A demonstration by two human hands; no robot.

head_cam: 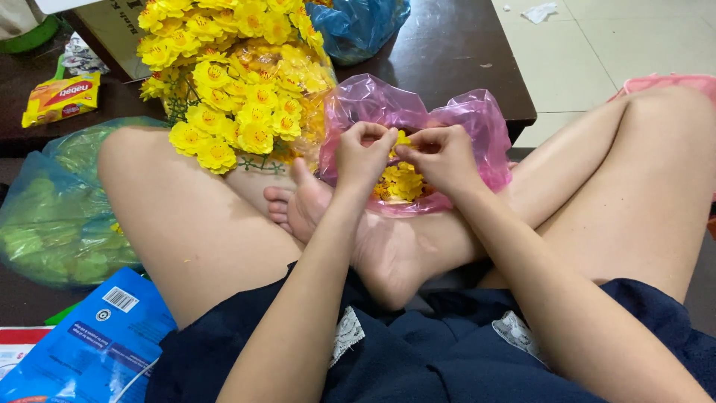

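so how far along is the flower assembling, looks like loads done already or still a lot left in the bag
Done: a big bunch of finished yellow flowers on stems lies by the person's knee. In hand: the left hand and right hand pinch one small yellow blossom between their fingertips over the pink bag. Left: loose yellow blossoms still fill the bottom of that bag; how many cannot be told.

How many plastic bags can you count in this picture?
3: a pink bag of yellow flowers under both hands, a blue bag at the top, a green-filled bag at left. Others may be hidden.
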